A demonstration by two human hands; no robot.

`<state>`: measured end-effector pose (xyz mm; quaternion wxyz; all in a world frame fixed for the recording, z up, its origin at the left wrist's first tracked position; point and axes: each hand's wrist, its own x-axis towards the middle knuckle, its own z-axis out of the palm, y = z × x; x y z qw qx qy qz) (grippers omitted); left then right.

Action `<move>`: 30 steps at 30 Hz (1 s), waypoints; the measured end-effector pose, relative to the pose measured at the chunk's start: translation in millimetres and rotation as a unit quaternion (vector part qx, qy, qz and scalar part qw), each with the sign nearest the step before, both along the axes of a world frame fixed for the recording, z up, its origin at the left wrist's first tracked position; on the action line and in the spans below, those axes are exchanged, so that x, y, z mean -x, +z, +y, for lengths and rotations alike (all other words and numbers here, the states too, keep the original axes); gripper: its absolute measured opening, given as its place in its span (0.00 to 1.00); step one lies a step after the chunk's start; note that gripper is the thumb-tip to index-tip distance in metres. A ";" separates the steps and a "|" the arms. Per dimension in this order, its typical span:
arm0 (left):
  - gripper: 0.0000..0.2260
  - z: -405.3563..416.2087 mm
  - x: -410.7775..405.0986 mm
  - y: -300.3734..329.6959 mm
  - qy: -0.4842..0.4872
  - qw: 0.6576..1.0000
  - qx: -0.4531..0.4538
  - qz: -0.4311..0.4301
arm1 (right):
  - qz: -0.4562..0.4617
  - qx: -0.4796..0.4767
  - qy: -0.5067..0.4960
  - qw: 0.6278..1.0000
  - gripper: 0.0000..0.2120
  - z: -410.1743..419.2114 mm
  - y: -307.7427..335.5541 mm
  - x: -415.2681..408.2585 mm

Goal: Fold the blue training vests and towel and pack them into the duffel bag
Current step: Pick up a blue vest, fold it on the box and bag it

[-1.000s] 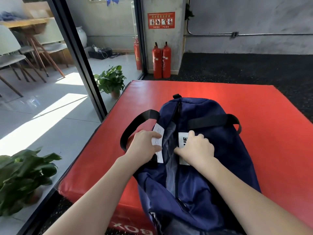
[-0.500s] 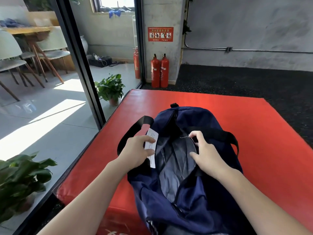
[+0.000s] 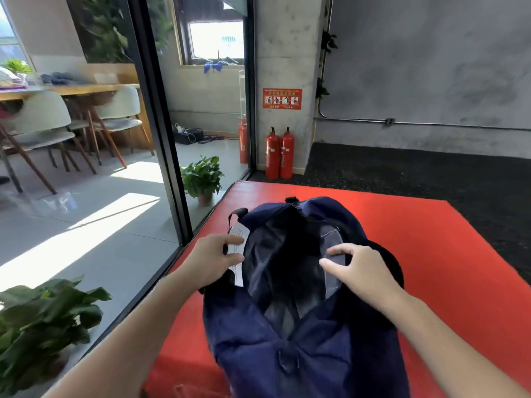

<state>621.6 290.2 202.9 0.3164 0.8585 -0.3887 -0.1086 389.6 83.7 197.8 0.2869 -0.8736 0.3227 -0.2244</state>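
Head: navy duffel bag (image 3: 310, 349) unzipped, gaping, grey-lined.

A: Where is the light coming from?

B: Strong daylight is let in through the window (image 3: 217, 38), which is washed out to white. Bright patches are thrown on the grey floor (image 3: 86, 225) behind the glass wall (image 3: 161, 139).

A: Is glare seen anywhere?

B: Yes. A hot shine is seen on the red mat (image 3: 416, 239), mostly at its far side. The inside of the duffel bag (image 3: 287, 334) is left very dark.

A: Is the picture sharp?

B: Not fully. Everything is a little soft, and the chairs (image 3: 43, 122) at the left are smeared. Straight lines are bent near the edges, and the leaves (image 3: 43, 326) in the corner are stretched.
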 end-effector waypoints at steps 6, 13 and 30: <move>0.16 47.1 -42.9 89.9 0.072 0.996 0.027 -0.035 | -0.040 0.063 0.013 0.997 0.10 12.3 79.9 -41.0; 0.21 80.4 -82.3 144.1 0.091 0.990 0.045 -0.098 | -0.115 0.075 0.007 0.991 0.15 50.6 104.6 -87.6; 0.28 71.0 -90.1 50.7 0.022 0.997 -0.008 -0.077 | 0.147 0.187 0.200 0.950 0.24 115.9 21.5 -158.8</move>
